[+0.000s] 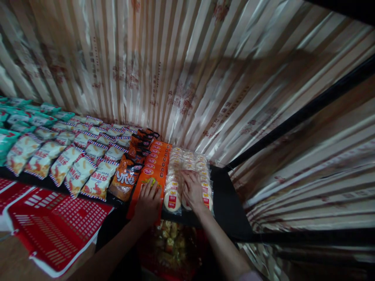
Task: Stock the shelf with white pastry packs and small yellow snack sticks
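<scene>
My left hand (149, 200) lies flat on the front of a row of overlapping orange snack packets (151, 160), its fingers stretched forward. To its right, my right hand (192, 190) rests over clear-wrapped round white crackers (172, 201) with red and yellow labels. Its fingers are extended and slightly bent, touching the middle of these rows, and part of the packs is hidden under it. Beside the orange packets on the left stands a brown-orange bag (125, 177) with large white characters, with more like it behind.
White snack bags (99, 177) with striped edges and green bags (8, 142) fill the black shelf (224, 195) leftward. A red basket (58, 222) sits below left; gold-wrapped items (172, 242) lie below my hands. Behind hangs a striped sheet (187, 78), crossed by a black pole (293, 121).
</scene>
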`<state>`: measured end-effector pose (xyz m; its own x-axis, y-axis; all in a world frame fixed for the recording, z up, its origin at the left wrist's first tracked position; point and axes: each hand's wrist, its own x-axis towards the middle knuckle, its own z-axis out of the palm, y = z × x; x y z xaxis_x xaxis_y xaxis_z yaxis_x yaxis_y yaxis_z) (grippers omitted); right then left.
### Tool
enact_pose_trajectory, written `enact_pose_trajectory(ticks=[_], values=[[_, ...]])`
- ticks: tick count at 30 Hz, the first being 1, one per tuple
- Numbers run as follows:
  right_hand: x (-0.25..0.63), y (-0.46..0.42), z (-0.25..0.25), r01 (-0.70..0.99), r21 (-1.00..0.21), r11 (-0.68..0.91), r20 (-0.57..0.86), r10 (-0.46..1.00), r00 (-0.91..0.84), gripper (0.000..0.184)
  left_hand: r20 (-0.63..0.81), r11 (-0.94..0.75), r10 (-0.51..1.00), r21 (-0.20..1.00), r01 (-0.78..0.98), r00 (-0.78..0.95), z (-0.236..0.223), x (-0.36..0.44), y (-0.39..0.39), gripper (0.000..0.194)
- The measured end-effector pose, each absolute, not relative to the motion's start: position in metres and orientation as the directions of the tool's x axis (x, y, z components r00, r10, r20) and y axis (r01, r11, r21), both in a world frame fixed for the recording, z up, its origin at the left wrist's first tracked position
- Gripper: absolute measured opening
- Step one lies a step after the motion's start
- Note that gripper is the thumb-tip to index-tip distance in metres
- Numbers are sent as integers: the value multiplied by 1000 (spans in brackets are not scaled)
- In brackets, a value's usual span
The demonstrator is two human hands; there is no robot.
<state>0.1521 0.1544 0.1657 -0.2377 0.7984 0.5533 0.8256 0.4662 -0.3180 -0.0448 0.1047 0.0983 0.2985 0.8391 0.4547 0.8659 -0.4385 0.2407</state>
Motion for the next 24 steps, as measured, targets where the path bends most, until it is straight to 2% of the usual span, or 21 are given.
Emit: enact_pose_trajectory(ticks=[5,9,12,19,24], values=[[120,191,177,839,-249,485,323,858,-400,43,483,-436,829,243,867,282,98,-40,94,37],[98,214,178,867,-191,461,92,888,-451,44,513,-412,823,243,878,244,95,-34,90,38],[87,226,178,887,-142,439,-16,895,-445,44,524,-412,812,204,888,257,96,-35,89,40],[72,239,177,889,-84,451,-177,871,-458,44,537,-427,794,159,890,285,91,-43,91,42],[68,248,165,887,-95,452,-156,873,-462,39,514,-410,813,171,896,274,86,-40,92,41]])
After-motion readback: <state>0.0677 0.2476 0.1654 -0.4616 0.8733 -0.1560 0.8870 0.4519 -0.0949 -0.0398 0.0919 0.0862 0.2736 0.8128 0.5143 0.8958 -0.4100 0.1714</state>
